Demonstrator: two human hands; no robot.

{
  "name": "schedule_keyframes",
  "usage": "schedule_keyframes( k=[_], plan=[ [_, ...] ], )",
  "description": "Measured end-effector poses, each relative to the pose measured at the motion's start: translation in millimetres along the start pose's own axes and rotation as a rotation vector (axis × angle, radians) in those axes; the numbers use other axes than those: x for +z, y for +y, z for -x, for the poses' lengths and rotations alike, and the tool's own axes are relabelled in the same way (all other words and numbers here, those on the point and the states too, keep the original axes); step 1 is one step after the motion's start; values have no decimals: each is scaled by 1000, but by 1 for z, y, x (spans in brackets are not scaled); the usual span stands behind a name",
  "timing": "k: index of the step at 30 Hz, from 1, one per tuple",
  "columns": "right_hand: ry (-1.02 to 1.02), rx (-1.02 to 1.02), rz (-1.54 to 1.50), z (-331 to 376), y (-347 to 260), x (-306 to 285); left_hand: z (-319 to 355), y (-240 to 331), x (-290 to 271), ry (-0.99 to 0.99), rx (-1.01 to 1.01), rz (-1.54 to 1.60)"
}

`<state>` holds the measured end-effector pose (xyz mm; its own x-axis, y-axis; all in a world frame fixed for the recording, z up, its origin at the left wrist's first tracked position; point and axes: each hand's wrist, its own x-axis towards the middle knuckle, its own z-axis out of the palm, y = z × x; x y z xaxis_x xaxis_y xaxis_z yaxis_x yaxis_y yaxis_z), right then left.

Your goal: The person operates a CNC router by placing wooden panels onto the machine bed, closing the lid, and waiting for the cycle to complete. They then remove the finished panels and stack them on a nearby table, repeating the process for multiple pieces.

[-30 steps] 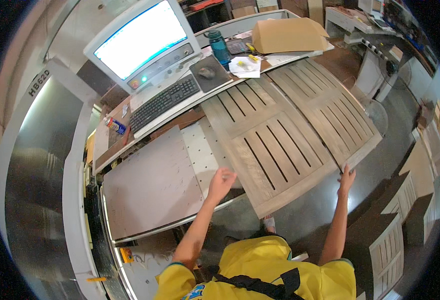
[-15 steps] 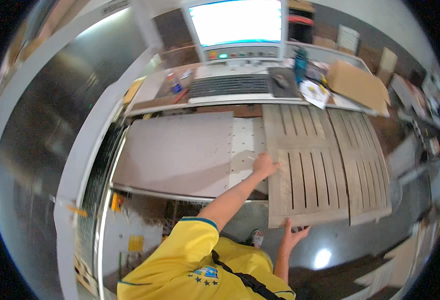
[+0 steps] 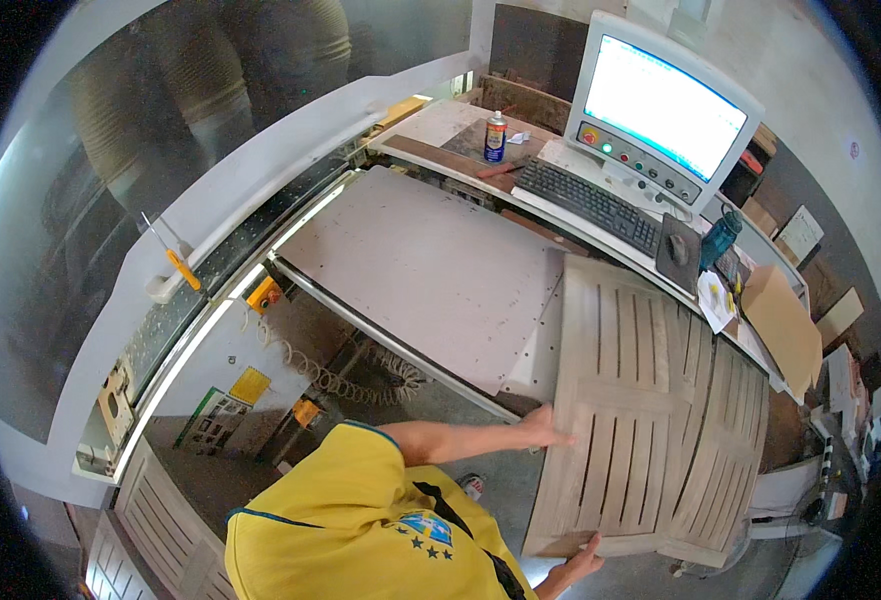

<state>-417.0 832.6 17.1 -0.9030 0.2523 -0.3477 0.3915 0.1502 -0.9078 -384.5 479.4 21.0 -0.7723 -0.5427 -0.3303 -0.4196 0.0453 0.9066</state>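
Note:
A slatted wooden panel (image 3: 624,394) lies partly on the machine bed, its near end reaching out over the floor. My left hand (image 3: 542,428) is closed on its left edge, about midway along, fingers partly hidden by the wood. At the near edge my right hand (image 3: 582,568) grips the same panel, thumb on top and fingers below. A second slatted panel (image 3: 738,425) lies against its right side, and the two seem to overlap. Left of the held panel is the flat grey bed board (image 3: 415,265).
Beyond the bed, a shelf carries a keyboard (image 3: 590,205), mouse (image 3: 676,248), spray can (image 3: 495,138), blue bottle (image 3: 722,238) and cardboard piece (image 3: 782,325). A monitor (image 3: 660,108) stands behind. More slatted panels (image 3: 165,510) lean at lower left. A yellow-handled screwdriver (image 3: 182,268) rests on the machine's side.
My view has turned left, so the monitor and shelf appear tilted and farther right. Both hands keep hold of the panel. Less of the white dotted strip beside it shows.

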Motion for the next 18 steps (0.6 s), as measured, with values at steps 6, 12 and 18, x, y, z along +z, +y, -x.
schedule_keyframes(
  k=[6,12,18],
  plan=[
    [-259,130,-54,-45,49,-79,115,-7,-34,-346,-83,314],
    [-432,224,-241,-93,61,-109,161,-84,-60,-467,-51,550],
    [-238,-640,372,16,-89,9,213,-108,-95,-193,-66,742]
  ],
)
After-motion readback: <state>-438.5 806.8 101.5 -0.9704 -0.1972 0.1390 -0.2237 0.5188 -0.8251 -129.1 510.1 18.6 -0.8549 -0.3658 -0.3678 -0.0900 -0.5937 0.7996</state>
